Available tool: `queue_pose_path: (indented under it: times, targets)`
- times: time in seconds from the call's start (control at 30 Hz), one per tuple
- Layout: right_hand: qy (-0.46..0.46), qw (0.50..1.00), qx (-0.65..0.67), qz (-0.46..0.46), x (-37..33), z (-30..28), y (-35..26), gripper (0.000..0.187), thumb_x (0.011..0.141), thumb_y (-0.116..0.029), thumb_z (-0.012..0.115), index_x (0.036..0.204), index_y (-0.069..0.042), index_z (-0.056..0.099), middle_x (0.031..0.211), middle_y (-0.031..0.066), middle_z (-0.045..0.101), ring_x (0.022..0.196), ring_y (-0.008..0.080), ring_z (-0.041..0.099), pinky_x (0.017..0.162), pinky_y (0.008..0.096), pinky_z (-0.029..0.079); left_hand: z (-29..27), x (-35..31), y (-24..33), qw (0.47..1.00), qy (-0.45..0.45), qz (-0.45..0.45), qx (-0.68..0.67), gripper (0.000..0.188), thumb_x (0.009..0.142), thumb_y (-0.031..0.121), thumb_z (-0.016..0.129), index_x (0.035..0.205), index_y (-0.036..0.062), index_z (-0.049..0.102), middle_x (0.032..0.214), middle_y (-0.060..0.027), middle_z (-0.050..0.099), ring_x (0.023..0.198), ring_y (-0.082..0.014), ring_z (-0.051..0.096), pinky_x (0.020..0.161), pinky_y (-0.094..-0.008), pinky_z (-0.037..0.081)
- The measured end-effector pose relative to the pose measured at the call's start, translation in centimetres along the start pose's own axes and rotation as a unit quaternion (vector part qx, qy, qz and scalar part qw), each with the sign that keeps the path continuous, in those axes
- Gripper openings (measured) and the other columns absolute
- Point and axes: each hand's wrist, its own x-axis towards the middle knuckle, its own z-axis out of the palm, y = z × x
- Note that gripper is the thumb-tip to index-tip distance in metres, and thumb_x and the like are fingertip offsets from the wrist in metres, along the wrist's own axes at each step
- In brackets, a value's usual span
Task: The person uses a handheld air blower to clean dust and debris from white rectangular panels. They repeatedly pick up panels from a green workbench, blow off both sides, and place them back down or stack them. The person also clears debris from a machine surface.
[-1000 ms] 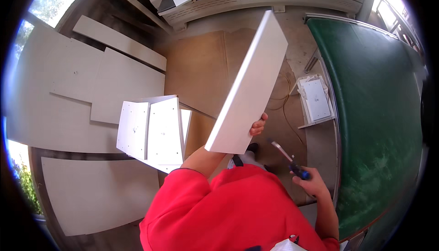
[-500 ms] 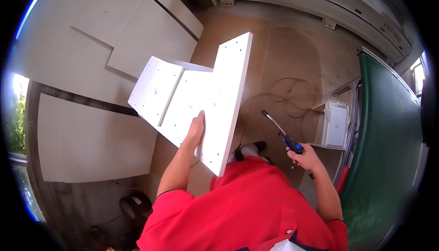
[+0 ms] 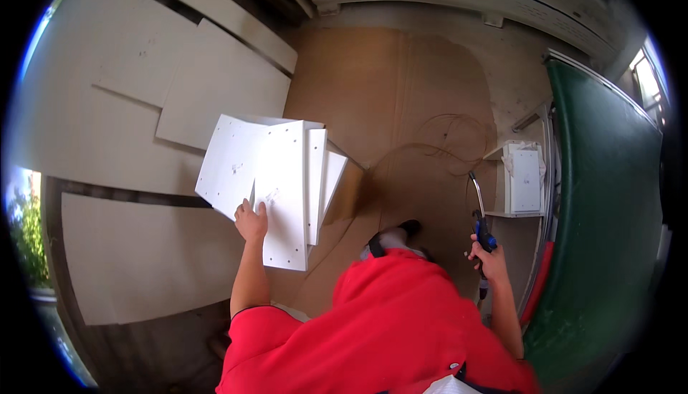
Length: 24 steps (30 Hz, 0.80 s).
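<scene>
Square up the white panel [image 3: 284, 197] gently: left hand [image 3: 251, 222] fingers apart, right hand [image 3: 490, 259] fingers clamped around nozzle gun [image 3: 482, 230].

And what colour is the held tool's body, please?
The tool's body is black with blue parts, seen best in the head view.

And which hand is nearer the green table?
Right. The right hand is just left of the green table, holding a hand tool; the left hand is farther left, at the white panels.
</scene>
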Motion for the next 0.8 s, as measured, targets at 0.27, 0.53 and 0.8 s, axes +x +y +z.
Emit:
queue_pose_path:
  times: [0.27, 0.53, 0.8]
  targets:
    - [0.095, 0.994, 0.043, 0.038, -5.7, -3.3, 2.8, 0.036, 0.089, -0.043, 0.064, 0.087, -0.007, 0.062, 0.067, 0.0008, 0.058, 0.061, 0.0134, 0.054, 0.059, 0.0312, 0.044, 2.9, -1.1, 26.9, 0.868, 0.009, 0.452, -0.203, 0.048, 0.09, 0.021, 0.061, 0.127, -0.0084, 0.052, 0.128, -0.0284, 0.05, 0.121, -0.0447, 0.045, 0.102, -0.0503, 0.038]
    - [0.333, 0.9, 0.275, 0.063, -19.0, -3.9, 13.8, 0.041, 0.089, -0.048, 0.062, 0.084, -0.008, 0.061, 0.066, 0.0023, 0.058, 0.06, 0.0132, 0.054, 0.054, 0.0294, 0.043, 0.0, -25.9, 51.1, 0.442, -0.243, 0.791, -0.347, 0.03, 0.09, 0.015, 0.063, 0.112, -0.0044, 0.061, 0.111, -0.0234, 0.06, 0.103, -0.0397, 0.057, 0.09, -0.0449, 0.046]
    - [0.48, 0.741, 0.469, 0.025, -28.3, -4.4, 26.4, 0.043, 0.088, -0.053, 0.065, 0.086, -0.009, 0.062, 0.07, -0.0007, 0.061, 0.063, 0.0082, 0.058, 0.049, 0.0259, 0.045, -4.6, -49.4, 55.3, 0.275, -0.268, 0.871, -0.306, 0.027, 0.086, 0.012, 0.066, 0.109, -0.0024, 0.063, 0.107, -0.0184, 0.064, 0.103, -0.0363, 0.058, 0.091, -0.0422, 0.047]
